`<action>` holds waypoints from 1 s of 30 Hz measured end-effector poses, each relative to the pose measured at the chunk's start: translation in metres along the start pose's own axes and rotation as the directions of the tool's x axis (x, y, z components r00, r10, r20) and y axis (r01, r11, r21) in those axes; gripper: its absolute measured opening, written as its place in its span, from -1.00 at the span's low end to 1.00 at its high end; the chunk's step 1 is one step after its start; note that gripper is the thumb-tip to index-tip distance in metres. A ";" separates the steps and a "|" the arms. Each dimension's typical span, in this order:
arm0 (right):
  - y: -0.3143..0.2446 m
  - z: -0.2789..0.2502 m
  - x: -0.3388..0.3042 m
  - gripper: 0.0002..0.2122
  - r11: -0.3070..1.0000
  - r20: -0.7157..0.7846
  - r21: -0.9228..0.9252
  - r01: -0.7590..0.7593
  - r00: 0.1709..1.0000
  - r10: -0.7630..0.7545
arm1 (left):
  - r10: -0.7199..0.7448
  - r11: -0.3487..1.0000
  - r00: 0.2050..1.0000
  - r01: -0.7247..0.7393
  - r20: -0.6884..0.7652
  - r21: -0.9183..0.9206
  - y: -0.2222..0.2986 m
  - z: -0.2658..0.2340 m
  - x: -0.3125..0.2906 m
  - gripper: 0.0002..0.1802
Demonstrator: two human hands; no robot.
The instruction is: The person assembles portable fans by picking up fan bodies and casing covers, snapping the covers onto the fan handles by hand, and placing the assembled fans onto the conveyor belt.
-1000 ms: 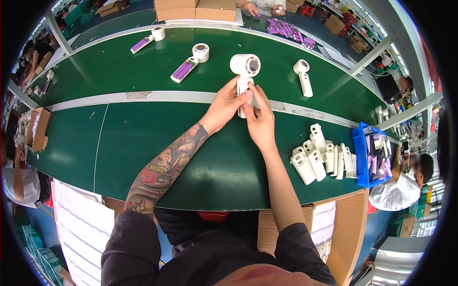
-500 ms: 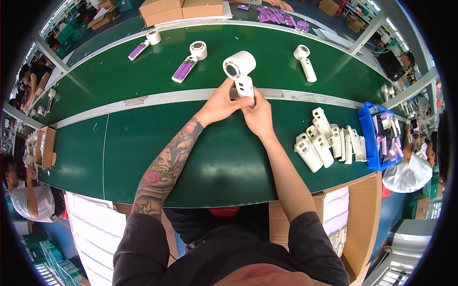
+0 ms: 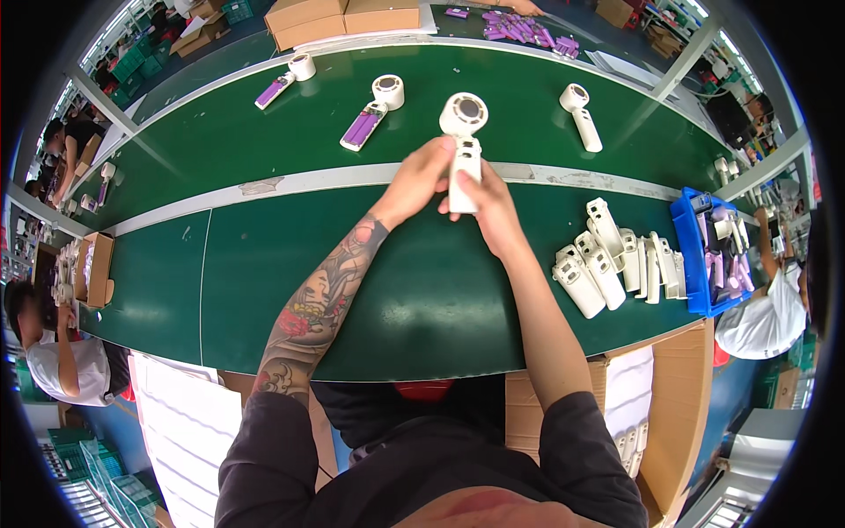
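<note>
A white handheld fan (image 3: 465, 113) with a round head is held over the pale strip across the green table, head pointing away from me. My left hand (image 3: 421, 183) grips its neck from the left, thumb up near the head. Around the lower handle is my right hand (image 3: 495, 209), its thumb lying on the white front. Both hands are closed on the fan. Beyond them lie a fan with purple battery cells in its open handle (image 3: 363, 126), another such fan (image 3: 275, 90) farther left, and a fan with a white handle (image 3: 583, 119) at the right.
Several white handle covers (image 3: 607, 264) lie piled on the right, beside a blue bin (image 3: 691, 255) of white and purple parts. Cardboard boxes (image 3: 304, 21) and purple battery packs (image 3: 525, 32) are at the back. A small carton (image 3: 95, 268) stands left; co-workers sit at both sides.
The fan has turned so its round face and handle front show more toward me. My right thumb has moved onto the handle, and my left hand stays near the neck. The view has shifted slightly.
</note>
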State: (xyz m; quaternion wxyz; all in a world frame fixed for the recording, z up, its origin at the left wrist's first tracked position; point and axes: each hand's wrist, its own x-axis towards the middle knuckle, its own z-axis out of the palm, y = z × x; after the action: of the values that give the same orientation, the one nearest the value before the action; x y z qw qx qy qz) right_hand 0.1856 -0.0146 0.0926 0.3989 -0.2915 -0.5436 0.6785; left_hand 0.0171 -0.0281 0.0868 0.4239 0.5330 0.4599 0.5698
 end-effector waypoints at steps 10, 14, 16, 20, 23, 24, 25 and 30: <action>0.001 -0.022 0.006 -0.61 0.577 0.359 0.770 -0.273 0.933 -0.037 | 0.498 0.275 0.816 0.175 -0.295 0.946 -0.057 -0.079 0.022 -0.38; -0.014 -0.001 -0.001 -0.66 0.676 0.140 0.711 -0.194 0.981 0.133 | 0.385 0.333 0.866 0.191 -0.318 0.924 -0.054 -0.079 0.022 -0.35; -0.017 0.005 -0.002 -0.69 0.749 -0.039 0.643 -0.162 0.969 0.243 | 0.329 0.374 0.880 0.213 -0.343 0.903 -0.050 -0.078 0.022 -0.36; 0.000 -0.013 0.004 -0.72 0.739 0.071 0.657 -0.150 0.988 0.138 | 0.349 0.381 0.871 0.204 -0.345 0.902 -0.049 -0.076 0.023 -0.36; 0.010 -0.020 0.009 -0.74 0.735 0.102 0.662 -0.146 0.989 0.104 | 0.316 0.369 0.886 0.214 -0.338 0.904 -0.043 -0.071 0.021 -0.37; 0.011 -0.021 0.010 -0.75 0.736 0.096 0.662 -0.141 0.990 0.104 | 0.277 0.355 0.903 0.222 -0.329 0.908 -0.039 -0.068 0.020 -0.38; 0.012 -0.022 0.010 -0.76 0.737 0.088 0.662 -0.136 0.991 0.103 | 0.237 0.341 0.918 0.229 -0.319 0.912 -0.033 -0.065 0.019 -0.39; -0.001 -0.002 0.004 -0.77 0.772 0.004 0.622 -0.133 0.986 0.167 | 0.206 0.350 0.927 0.230 -0.314 0.908 -0.032 -0.068 0.017 -0.39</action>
State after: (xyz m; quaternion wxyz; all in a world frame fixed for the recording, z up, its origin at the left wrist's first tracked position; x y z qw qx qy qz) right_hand 0.1854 -0.0104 0.0932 0.4308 -0.2041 -0.2551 0.8412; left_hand -0.0522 -0.0095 0.0585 -0.0489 0.5551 0.7775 0.2916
